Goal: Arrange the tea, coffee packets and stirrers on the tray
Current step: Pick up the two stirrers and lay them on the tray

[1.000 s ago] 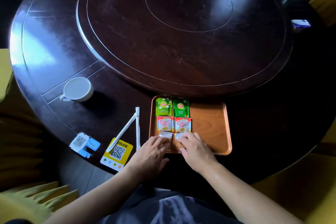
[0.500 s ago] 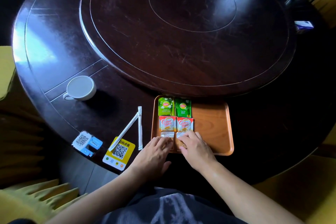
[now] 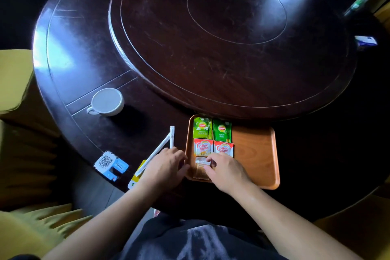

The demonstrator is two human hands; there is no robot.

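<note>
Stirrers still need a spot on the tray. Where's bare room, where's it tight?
Free: the tray's right half, bare wood from the right-hand Lipton and Coffee-mate packets to the right rim. Crowded: the left columns, filled by packets, with the right hand over the near row. The stirrers lie on the table left of the tray, by the left hand.

Tray (image 3: 256,154) right half free; packets (image 3: 212,139) fill left.
</note>
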